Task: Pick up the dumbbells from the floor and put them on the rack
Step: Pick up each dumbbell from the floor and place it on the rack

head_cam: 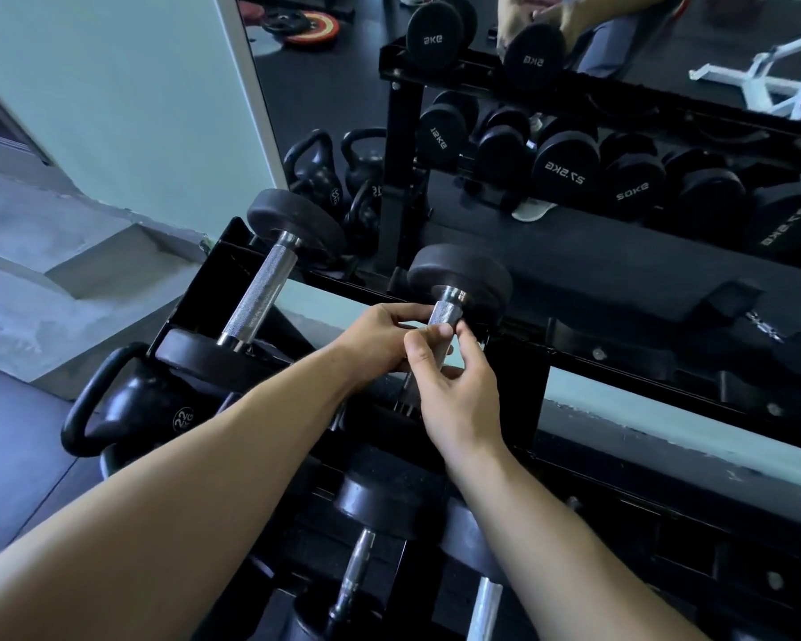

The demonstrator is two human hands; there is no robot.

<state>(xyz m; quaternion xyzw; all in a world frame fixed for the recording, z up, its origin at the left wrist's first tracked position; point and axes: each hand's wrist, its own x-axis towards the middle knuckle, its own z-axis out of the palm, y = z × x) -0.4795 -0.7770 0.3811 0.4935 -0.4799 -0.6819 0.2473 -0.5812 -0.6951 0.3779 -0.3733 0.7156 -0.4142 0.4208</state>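
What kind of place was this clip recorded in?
Most likely a gym's free-weights corner: a loaded dumbbell rack against a wall mirror, with a kettlebell marked 22 beside it.

Top tier of the rack [521, 377]: one dumbbell [260, 289] at the left end, second dumbbell [458, 275] beside it. Kettlebell [130, 409] on the floor [15, 432] by that end.

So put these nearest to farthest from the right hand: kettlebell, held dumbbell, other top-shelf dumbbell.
1. Held dumbbell: gripped by the right hand.
2. Other dumbbell: to the left, on the rack.
3. Kettlebell: far left, down low.
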